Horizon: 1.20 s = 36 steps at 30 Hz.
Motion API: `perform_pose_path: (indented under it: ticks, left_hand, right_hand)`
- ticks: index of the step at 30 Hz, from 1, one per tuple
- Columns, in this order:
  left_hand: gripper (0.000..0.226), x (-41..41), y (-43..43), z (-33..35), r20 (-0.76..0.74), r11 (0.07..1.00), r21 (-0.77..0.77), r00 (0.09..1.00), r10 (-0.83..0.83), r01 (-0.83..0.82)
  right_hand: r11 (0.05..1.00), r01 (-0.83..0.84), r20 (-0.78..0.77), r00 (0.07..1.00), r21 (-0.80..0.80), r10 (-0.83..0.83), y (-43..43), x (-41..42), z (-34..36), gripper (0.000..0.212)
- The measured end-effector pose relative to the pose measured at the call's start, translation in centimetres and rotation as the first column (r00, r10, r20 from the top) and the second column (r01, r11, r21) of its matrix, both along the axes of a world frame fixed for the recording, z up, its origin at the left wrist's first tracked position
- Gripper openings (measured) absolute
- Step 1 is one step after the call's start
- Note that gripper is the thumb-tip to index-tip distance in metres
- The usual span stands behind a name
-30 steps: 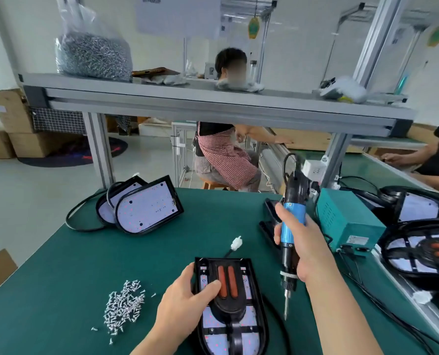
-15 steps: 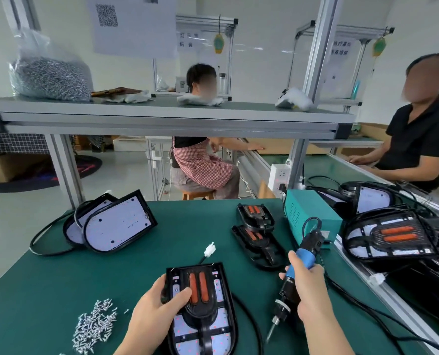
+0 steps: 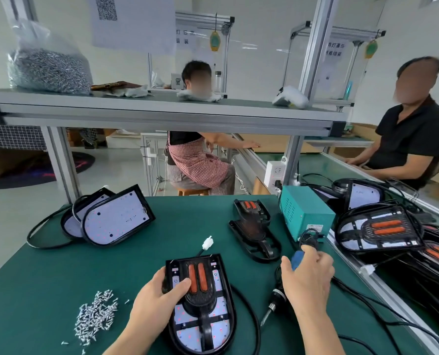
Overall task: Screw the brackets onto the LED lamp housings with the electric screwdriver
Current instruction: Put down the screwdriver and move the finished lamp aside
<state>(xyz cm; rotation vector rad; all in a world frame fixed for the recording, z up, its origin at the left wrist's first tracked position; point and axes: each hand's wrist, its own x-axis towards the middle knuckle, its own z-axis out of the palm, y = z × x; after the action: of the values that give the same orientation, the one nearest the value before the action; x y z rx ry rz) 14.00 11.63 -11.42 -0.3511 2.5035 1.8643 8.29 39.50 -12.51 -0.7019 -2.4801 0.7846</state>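
Observation:
A black LED lamp housing (image 3: 213, 331) lies flat on the green mat in front of me, with a black bracket (image 3: 199, 298) bearing two orange strips on top. My left hand (image 3: 159, 301) grips the housing's left edge, thumb on the bracket. My right hand (image 3: 308, 280) holds the blue-and-black electric screwdriver (image 3: 277, 301) tilted low over the mat to the right of the housing, its bit pointing down-left. A pile of small silver screws (image 3: 95, 316) lies at the left front.
Two housings (image 3: 116, 219) lean at the back left, loose brackets (image 3: 254, 226) lie mid-right, and a teal power box (image 3: 305, 211) stands beside them. More lamps (image 3: 377, 229) crowd the right conveyor. Black cables (image 3: 367, 303) trail at the right. Two people sit beyond the shelf (image 3: 162, 111).
My right hand has lowered the screwdriver from upright to a low tilt beside the housing. The view has tipped upward. My left hand stays on the housing.

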Motion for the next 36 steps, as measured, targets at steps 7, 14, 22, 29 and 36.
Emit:
perform_pose_path:
  ticks: [7,14,22,29,36]
  left_hand:
    - [0.027,0.2,0.1,-0.4,-0.048,0.996,-0.083,0.999,0.01,-0.014]
    - [0.016,-0.2,0.4,-0.5,-0.034,0.989,-0.137,0.998,0.056,-0.061]
    - [0.019,-2.0,1.9,-0.3,0.132,0.99,0.124,0.99,0.054,-0.071]
    - [0.028,-3.6,2.2,0.0,0.246,0.709,0.702,0.958,-0.147,-0.072]
    - [0.04,-2.9,4.4,-1.2,-0.082,0.864,0.502,0.992,0.096,-0.042]
  right_hand:
    - [0.924,-0.168,0.152,0.981,0.342,0.122,-1.6,0.4,0.3,0.042]
    - [0.852,-0.496,0.271,0.854,0.169,0.443,-8.2,1.3,1.4,0.056]
    - [0.455,-0.334,0.052,0.758,-0.825,0.651,-9.4,2.6,2.9,0.021]
    - [0.169,-0.276,-0.131,0.804,-0.946,0.581,-9.2,2.7,3.1,0.039]
    - [0.232,-0.398,-0.255,0.844,-0.888,0.471,-8.2,2.6,3.6,0.04]
